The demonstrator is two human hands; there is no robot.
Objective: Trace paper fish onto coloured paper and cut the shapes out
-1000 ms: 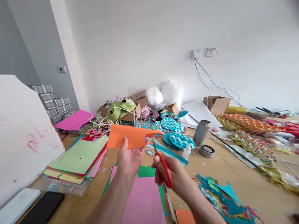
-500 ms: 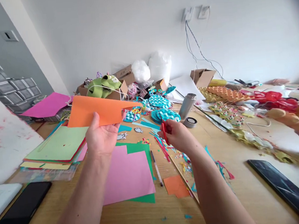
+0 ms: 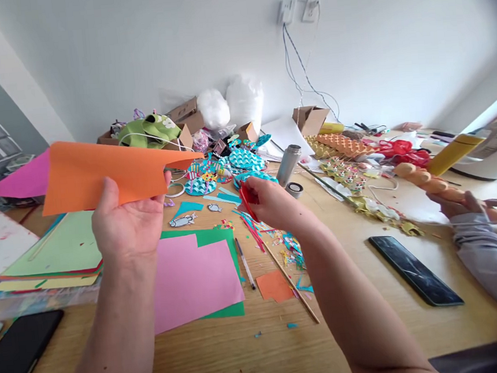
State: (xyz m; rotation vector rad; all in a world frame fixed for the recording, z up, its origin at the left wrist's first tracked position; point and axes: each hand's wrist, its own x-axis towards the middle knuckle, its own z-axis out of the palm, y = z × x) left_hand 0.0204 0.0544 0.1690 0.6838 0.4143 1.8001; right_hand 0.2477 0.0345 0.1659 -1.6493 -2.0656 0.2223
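Observation:
An orange sheet of paper (image 3: 99,170) is held up above the table's left side by my left hand (image 3: 130,226), thumb in front and fingers behind. Its right end narrows to a cut strip. Closed round the red handles of scissors (image 3: 247,203) is my right hand (image 3: 271,205), to the right of the sheet and apart from it; the blades are mostly hidden. Below lie a pink sheet (image 3: 196,284) on a green sheet (image 3: 237,303), a pen (image 3: 245,265) and a small orange paper piece (image 3: 273,286).
Coloured sheets (image 3: 53,244) are stacked at left. A thin stick (image 3: 292,287), paper scraps (image 3: 291,249), a steel flask (image 3: 289,164) and blue scalloped crafts (image 3: 246,159) lie ahead. At right are a phone (image 3: 415,270) and another person's hands (image 3: 463,205) with a beaded-looking piece (image 3: 431,181).
The view has turned right, bringing the other person's grey sleeve into sight. My left hand and the orange sheet sit further left in view. Both hands keep their hold.

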